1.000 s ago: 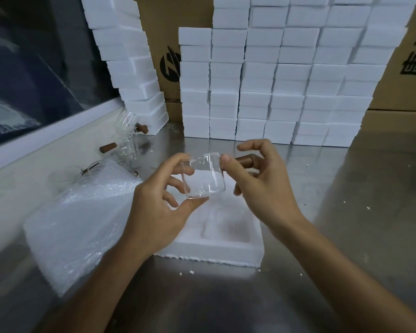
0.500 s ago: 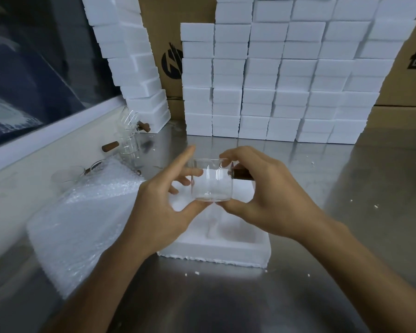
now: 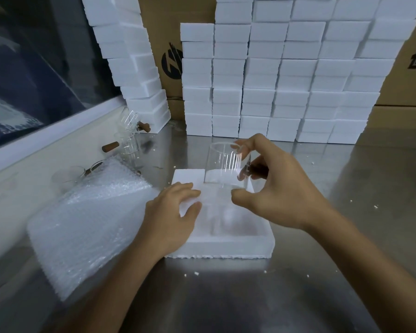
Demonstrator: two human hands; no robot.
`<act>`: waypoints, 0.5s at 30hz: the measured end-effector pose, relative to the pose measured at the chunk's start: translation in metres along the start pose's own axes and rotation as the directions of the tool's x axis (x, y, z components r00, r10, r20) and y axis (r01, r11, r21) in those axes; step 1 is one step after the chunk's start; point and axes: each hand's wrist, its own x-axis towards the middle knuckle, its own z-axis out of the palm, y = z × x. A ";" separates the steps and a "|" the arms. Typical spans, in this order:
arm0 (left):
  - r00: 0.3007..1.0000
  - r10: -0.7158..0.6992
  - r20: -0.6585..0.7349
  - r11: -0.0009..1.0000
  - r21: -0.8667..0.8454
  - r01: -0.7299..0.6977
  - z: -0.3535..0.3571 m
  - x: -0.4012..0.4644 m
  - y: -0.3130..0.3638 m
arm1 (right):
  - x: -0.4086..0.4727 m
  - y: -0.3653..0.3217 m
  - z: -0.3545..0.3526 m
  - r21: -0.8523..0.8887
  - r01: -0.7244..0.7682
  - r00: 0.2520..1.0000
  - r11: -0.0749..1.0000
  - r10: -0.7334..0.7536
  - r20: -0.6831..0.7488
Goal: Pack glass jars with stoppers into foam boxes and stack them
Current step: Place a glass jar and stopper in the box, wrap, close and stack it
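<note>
Step in hand — seating a jar in the foam tray. Your left hand [image 3: 172,213] rests with relaxed fingers on the left rim of the foam tray [image 3: 226,246], steadying it on the bench [image 3: 226,296]. Your right hand [image 3: 274,188] pinches the glass jar [image 3: 223,168] above the tray's far end. Next, lower it squarely into the recess. The stopper sits behind your fingers — its fit cannot be judged.
</note>
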 end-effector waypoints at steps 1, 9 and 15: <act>1.000 0.008 -0.030 1.000 -0.015 -0.009 0.001 -0.001 0.002 | 0.000 -0.003 -0.002 0.036 -0.021 1.000 0.999 0.022 -0.002; 0.912 -0.087 -0.402 0.967 0.186 0.174 -0.037 0.006 -0.010 | -0.002 -0.022 -0.012 0.104 -0.093 0.994 0.990 0.087 0.065; 0.845 -0.424 -0.325 0.766 0.369 0.526 -0.049 0.008 -0.033 | -0.001 -0.026 -0.013 0.108 -0.080 0.996 0.991 0.075 0.050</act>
